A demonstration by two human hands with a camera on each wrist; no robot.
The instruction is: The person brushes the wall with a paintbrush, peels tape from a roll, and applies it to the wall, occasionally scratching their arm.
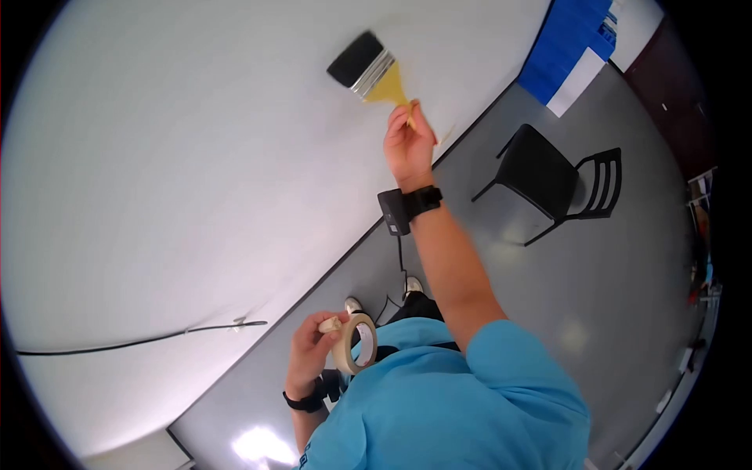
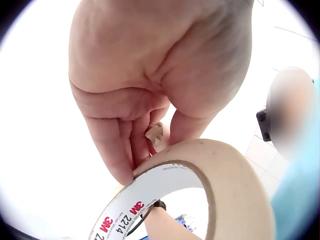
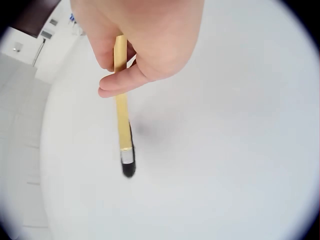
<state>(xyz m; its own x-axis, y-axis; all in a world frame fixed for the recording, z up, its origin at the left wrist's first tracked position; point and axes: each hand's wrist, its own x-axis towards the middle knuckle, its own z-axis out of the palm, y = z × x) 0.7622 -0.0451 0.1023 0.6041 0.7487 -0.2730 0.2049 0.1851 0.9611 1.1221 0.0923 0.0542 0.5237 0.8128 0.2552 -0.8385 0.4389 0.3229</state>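
My right hand [image 1: 409, 149] is raised at a white wall and grips the yellow handle of a wide paintbrush [image 1: 385, 84]. Its black bristles point up and left, close to the wall. Edge-on in the right wrist view, the brush [image 3: 122, 120] hangs from thumb and fingers. Low by my body, my left hand [image 1: 307, 352] holds a roll of masking tape [image 1: 341, 356], marked 3M 2214 inside its core. Between that hand's thumb and fingers sits a small crumpled cream piece [image 2: 157, 136], which looks like wadded tape.
The white wall [image 1: 196, 172] fills the left side, with a black cable [image 1: 117, 345] running along it. A black chair [image 1: 540, 172] stands on the grey floor [image 1: 619, 298] to the right. Beyond it is a blue panel [image 1: 564, 47]. Another cable hangs below my right wrist.
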